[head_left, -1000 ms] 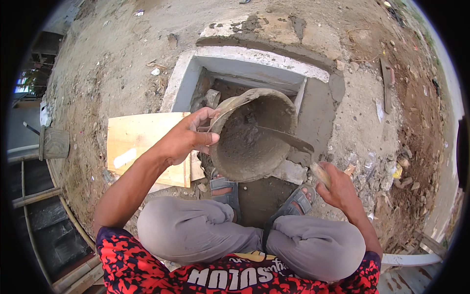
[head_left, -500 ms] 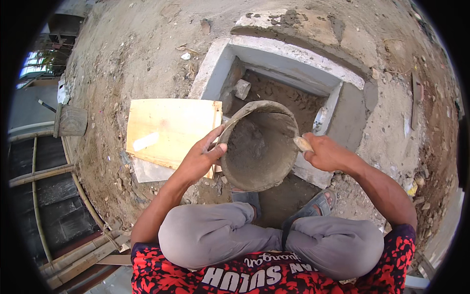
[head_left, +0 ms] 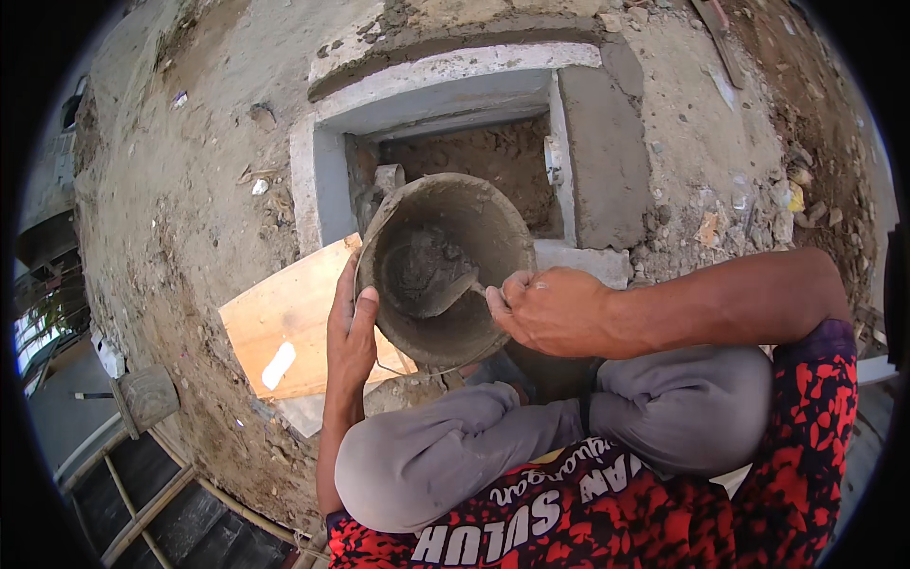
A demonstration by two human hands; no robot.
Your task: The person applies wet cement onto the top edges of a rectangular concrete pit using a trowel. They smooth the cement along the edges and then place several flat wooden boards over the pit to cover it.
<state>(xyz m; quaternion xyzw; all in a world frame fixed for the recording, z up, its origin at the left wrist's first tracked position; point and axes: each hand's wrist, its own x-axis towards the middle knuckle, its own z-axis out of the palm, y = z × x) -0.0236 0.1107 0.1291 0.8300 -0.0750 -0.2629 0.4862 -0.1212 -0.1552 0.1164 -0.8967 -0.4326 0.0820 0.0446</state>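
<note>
My left hand (head_left: 353, 337) grips the left rim of a grey, mortar-crusted bucket (head_left: 493, 237), which is tipped a little toward me. My right hand (head_left: 545, 308) is closed on a trowel, with its metal blade (head_left: 441, 296) down inside the bucket against the wet grey mortar (head_left: 422, 256). Beyond the bucket is an open square concrete pit (head_left: 330, 190) with dirt and a short pipe (head_left: 389, 176) inside. A plywood board (head_left: 275, 332) lies at the bucket's lower left, beside my left hand.
Fresh mortar bands (head_left: 607, 161) border the pit at the back and right. A long tool (head_left: 720, 47) lies at the upper right. A pail (head_left: 147, 398) and a bamboo frame (head_left: 133, 507) are at the lower left, with rubble (head_left: 796, 190) along the right.
The trowel has swung from the bucket's right side down into the mortar, with my right hand moved inward over the rim. The view has shifted, and my left hand remains on the bucket.
</note>
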